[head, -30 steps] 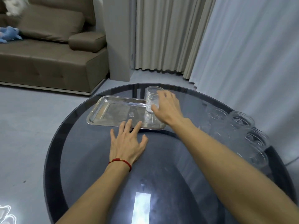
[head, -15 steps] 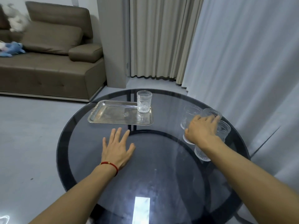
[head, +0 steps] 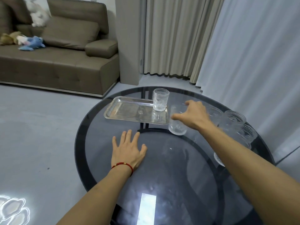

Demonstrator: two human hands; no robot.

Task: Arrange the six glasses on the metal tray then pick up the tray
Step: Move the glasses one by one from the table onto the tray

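Note:
A metal tray [head: 126, 111] lies on the far side of the round dark glass table [head: 170, 159]. One ribbed clear glass [head: 160, 99] stands upright at the tray's far right corner. My right hand [head: 194, 115] grips a second glass [head: 177, 125] from above, just off the tray's right edge, slightly blurred. Several more glasses [head: 233, 122] cluster at the table's right rim, partly hidden behind my right forearm. My left hand [head: 128, 150] lies flat on the table with fingers spread, in front of the tray.
A brown sofa [head: 56, 62] with soft toys stands at the back left. Curtains [head: 243, 54] hang close behind the table on the right. Grey floor surrounds the table on the left.
My right hand closed on a glass from the cluster at the right and carried it left toward the tray. The left hand stayed flat. The view shifted.

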